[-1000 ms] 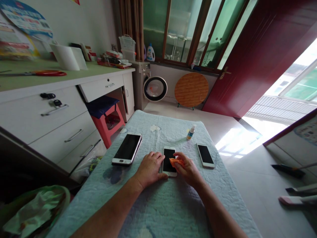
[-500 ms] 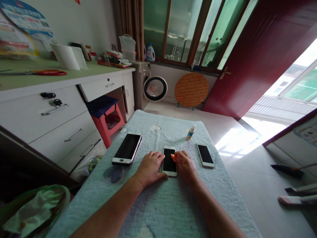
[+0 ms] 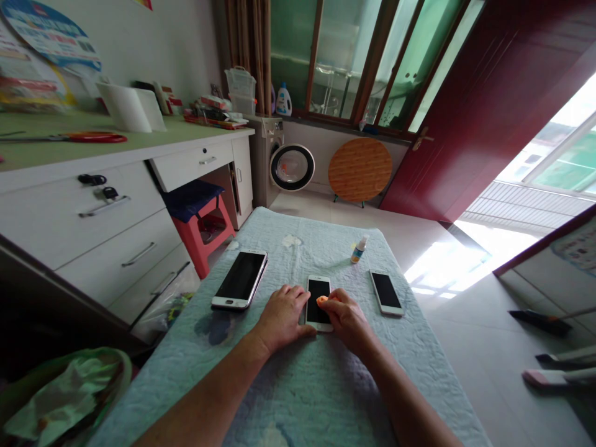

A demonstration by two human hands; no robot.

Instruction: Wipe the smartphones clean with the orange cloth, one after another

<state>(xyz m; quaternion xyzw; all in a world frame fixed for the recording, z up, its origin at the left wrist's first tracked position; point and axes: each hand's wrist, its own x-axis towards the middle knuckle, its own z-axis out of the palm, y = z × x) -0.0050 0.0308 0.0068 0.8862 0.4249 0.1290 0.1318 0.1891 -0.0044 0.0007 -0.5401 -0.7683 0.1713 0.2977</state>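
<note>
- Fingers of right hand (image 3: 343, 312) pinch orange cloth (image 3: 322, 300) together.
- Left hand (image 3: 284, 313), half-open, rests against middle smartphone (image 3: 315, 314).
- Smartphone might slide if cloth pushes sideways.

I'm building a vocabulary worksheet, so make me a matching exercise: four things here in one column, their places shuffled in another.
1. Orange cloth
2. Left hand
3. Spray bottle
4. Largest phone

A. At the left edge of the middle phone
B. Near the far right corner of the table
C. Lying to the left of both hands
D. Pinched in the right hand

Pairs: 1-D, 2-A, 3-B, 4-C
</note>
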